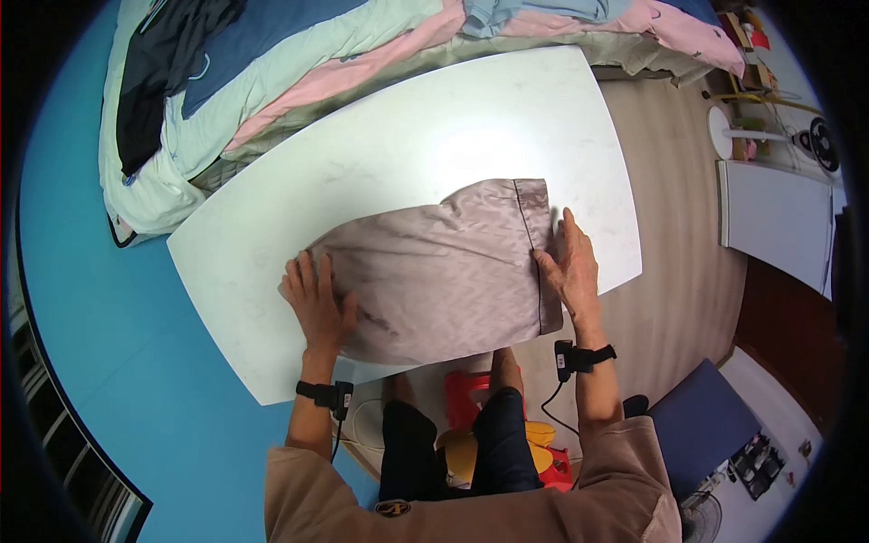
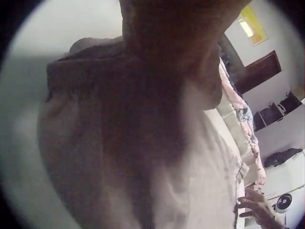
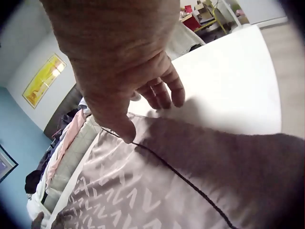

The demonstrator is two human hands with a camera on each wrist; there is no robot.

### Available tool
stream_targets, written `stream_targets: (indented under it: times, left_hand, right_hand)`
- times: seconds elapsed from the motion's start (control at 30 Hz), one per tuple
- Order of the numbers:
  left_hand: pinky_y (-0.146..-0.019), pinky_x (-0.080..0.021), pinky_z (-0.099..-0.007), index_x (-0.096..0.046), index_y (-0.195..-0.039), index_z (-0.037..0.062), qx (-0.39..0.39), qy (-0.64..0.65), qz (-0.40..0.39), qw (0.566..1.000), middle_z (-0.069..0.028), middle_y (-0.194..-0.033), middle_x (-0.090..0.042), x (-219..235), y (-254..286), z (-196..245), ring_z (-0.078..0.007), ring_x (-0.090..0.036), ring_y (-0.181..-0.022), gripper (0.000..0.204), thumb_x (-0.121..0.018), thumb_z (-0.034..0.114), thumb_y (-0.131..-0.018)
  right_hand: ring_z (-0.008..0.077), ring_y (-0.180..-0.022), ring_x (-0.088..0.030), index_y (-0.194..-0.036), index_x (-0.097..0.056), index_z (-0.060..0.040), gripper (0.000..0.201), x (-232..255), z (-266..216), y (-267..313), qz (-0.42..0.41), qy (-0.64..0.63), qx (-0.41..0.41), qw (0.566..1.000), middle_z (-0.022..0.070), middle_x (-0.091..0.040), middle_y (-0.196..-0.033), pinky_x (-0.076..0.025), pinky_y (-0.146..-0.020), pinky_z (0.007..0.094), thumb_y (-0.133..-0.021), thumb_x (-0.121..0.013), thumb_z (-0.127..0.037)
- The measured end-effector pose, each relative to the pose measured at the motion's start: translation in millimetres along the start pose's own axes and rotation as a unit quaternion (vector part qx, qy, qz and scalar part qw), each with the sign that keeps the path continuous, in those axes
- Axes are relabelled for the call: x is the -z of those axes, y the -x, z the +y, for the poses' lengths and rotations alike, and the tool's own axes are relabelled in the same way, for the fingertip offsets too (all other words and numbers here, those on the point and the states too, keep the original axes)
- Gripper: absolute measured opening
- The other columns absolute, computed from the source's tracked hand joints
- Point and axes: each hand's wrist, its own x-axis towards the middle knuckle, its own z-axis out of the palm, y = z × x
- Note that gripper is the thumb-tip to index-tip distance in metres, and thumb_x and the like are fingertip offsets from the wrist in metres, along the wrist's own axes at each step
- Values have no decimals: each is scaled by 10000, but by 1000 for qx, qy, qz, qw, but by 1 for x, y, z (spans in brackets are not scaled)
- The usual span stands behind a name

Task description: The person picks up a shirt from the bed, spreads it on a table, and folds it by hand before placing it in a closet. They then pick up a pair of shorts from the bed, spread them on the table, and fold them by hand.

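Note:
A pinkish-grey satin garment [image 1: 434, 281] lies folded flat across the white table [image 1: 362, 181]. Dark piping [image 3: 178, 175] runs along the band at its right end, and the right wrist view shows a zigzag pattern in the cloth. A gathered band [image 2: 76, 76] is visible at the other end in the left wrist view. My left hand [image 1: 317, 303] rests on the garment's left end, fingers spread. At the right end, the thumb of my right hand [image 1: 576, 271] touches the cloth by the piping, while its relaxed fingers extend past the edge over the tabletop.
Beyond the table stands a bed [image 1: 299, 100] with pink and pale green bedding, dark clothes [image 1: 172, 81] on its left part. My legs are under the near table edge, beside a red stool [image 1: 463, 398]. A white fan [image 1: 721, 133] stands at the far right.

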Motion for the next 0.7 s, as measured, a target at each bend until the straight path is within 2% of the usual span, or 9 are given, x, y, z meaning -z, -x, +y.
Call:
stream_targets:
  times: [0.07, 0.2, 0.27, 0.33, 0.4, 0.43, 0.47, 0.57, 0.7]
  left_hand:
    - [-1130, -123, -618, -366, -1448, 38, -2, 8, 61, 998, -234, -1547, -229, 9, 3, 3, -460, -148, -1429, 716, -615, 296, -828]
    - [-1112, -166, -629, -417, -1405, 41, -50, 42, -24, 998, -240, -1522, -260, 15, 3, 28, -468, -210, -1395, 693, -639, 231, -777]
    - [-1107, -181, -629, -437, -1385, 41, -60, 37, -75, 995, -240, -1508, -277, 7, 1, 29, -471, -235, -1380, 675, -639, 202, -762]
    - [-1101, -204, -623, -462, -1349, 36, -11, 76, -98, 992, -239, -1483, -300, -4, 0, 29, -471, -268, -1355, 647, -634, 137, -734]
    - [-1103, -210, -616, -457, -1351, 35, -7, 86, -84, 993, -242, -1480, -300, -3, -4, 33, -474, -263, -1358, 651, -632, 115, -729]
    - [-1106, -215, -608, -453, -1353, 34, -3, 89, -68, 994, -245, -1477, -300, -1, -3, 33, -476, -258, -1360, 655, -629, 93, -724]
    - [-1106, -215, -608, -453, -1353, 34, 1, 86, -68, 994, -245, -1477, -300, 0, 0, 34, -476, -258, -1360, 655, -629, 93, -724]
    - [-1106, -219, -609, -441, -1359, 33, 9, 129, -68, 989, -253, -1478, -294, 5, 7, 40, -479, -249, -1365, 668, -623, 66, -717]
    - [-1120, -259, -535, -422, -1376, 27, 62, 230, -57, 970, -256, -1484, -294, 13, 24, 43, -458, -278, -1362, 690, -648, 78, -726]
  right_hand:
    - [375, -1143, -536, -1420, -363, 28, 803, 0, 2, 8, 3, 26, 12, 1000, 247, -534, -1286, -457, -962, 421, -765, -763, -209]
    - [374, -1079, -563, -1417, -361, 22, 802, -12, 2, 33, 36, 34, 16, 999, 249, -541, -1256, -478, -892, 429, -756, -760, -193]
    - [375, -1028, -588, -1424, -355, -9, 811, -12, -13, 39, -57, 8, -127, 990, 264, -532, -1241, -495, -836, 430, -749, -762, -200]
    - [374, -886, -628, -1402, -371, -33, 760, -24, -10, 43, -12, 12, -101, 995, 246, -608, -1074, -508, -761, 433, -744, -738, -133]
    - [385, -761, -633, -1316, -458, -17, 628, -32, -15, 43, -19, -49, -197, 979, 214, -647, -856, -514, -722, 428, -734, -692, -52]
    - [285, -662, -638, -1151, -574, 11, 423, -43, -9, 42, 0, -26, -184, 983, 132, -663, -738, -515, -676, 364, -733, -641, 9]
    - [285, -662, -638, -1151, -574, 11, 423, -52, -1, 43, -3, -27, -180, 983, 132, -663, -738, -515, -676, 364, -733, -641, 9]
    - [81, -735, -583, -998, -654, 23, 234, -53, -7, 50, -68, -374, -215, 900, 1, -675, -869, -479, -698, 243, -767, -614, 29]
    - [88, -793, -593, -1067, -649, 16, 296, -36, -68, 68, -62, -402, -158, 900, 6, -680, -942, -482, -746, 251, -776, -600, 30]
